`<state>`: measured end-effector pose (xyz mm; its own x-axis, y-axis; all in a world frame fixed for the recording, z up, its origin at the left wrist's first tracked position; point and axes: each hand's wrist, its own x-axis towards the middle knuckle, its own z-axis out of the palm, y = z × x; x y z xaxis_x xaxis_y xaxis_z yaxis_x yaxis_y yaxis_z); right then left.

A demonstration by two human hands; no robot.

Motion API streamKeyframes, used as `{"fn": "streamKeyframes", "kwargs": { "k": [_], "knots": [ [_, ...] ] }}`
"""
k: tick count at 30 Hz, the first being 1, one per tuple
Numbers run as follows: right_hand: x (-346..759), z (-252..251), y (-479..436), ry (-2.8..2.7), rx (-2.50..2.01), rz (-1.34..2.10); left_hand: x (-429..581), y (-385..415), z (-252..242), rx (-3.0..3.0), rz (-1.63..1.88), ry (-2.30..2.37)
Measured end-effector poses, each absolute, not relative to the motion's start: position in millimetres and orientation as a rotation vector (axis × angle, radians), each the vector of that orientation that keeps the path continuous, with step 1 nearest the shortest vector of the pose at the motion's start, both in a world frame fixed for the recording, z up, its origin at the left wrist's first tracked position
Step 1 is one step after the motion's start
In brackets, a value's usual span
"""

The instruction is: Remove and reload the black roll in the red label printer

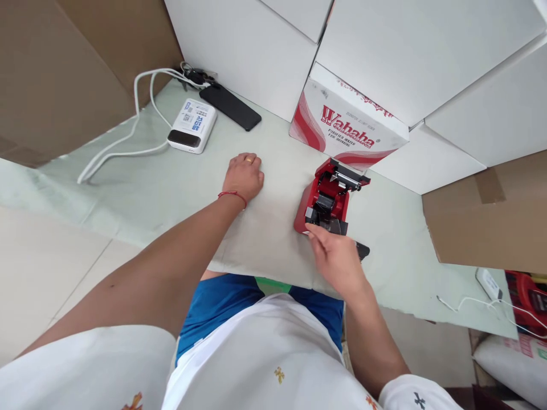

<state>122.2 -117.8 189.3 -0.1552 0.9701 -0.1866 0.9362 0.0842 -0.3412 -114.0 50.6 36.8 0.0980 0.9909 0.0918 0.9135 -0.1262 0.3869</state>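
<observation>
A small red label printer (pixel 304 208) stands on the cloth-covered table, its lid (pixel 342 173) raised and its dark inner rollers showing. At its front edge is my right hand (pixel 339 259), with the index finger and thumb closed together on the near left corner. The other fingers are curled under and partly hidden. A black part (pixel 363 250) sticks out beyond that hand; whether it belongs to the printer I cannot tell. My left hand (pixel 244 175) rests on the tabletop to the left of the printer, fingers curled in, holding nothing visible.
A Wahaba-printed carton (pixel 348 122) stands just behind the printer, against stacked white boxes (pixel 248 51). Back left are a black phone (pixel 231 106), a white device (pixel 193 122), keys (pixel 196 75) and a looped white cable (pixel 135 114). Cardboard boxes (pixel 491 216) flank both sides.
</observation>
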Motion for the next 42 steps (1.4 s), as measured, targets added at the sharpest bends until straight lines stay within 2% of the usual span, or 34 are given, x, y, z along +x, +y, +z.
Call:
{"fn": "streamKeyframes", "kwargs": {
  "k": [3, 6, 14, 23, 25, 30, 32, 36, 42],
  "knots": [
    [148.7, 196.7, -110.7, -1.977, -1.831, 0.375, -114.0, 50.6, 36.3, 2.149, 0.499, 1.907],
    [167.9, 198.4, -78.6, -1.976, -1.973, 0.200, -114.1, 50.7, 35.9, 2.158, 0.501, 1.908],
    [154.3, 170.1, -3.1, -2.547, -2.385, 0.268, -115.2, 52.1, 32.4, 2.155, 0.529, 1.894],
    [141.9, 167.6, -5.1, -2.364, -2.473, 0.283, -114.8, 51.5, 34.0, 2.154, 0.515, 1.899],
    [147.5, 174.6, -19.7, -2.238, -2.368, 0.350, -115.0, 51.8, 33.5, 2.149, 0.513, 1.901],
    [182.5, 197.2, -74.2, -1.684, -1.838, 0.921, -115.6, 52.3, 32.2, 2.144, 0.528, 1.900],
    [205.2, 204.2, -96.2, -1.441, -1.691, 1.040, -115.3, 51.9, 32.9, 2.144, 0.529, 1.897],
    [248.7, 194.9, -124.5, -1.246, -1.776, 1.112, -114.2, 50.8, 35.9, 2.125, 0.513, 1.899],
    [259.6, 130.1, -136.0, -1.513, -2.053, 1.084, -114.3, 50.9, 35.9, 2.116, 0.533, 1.890]
  ]
}}
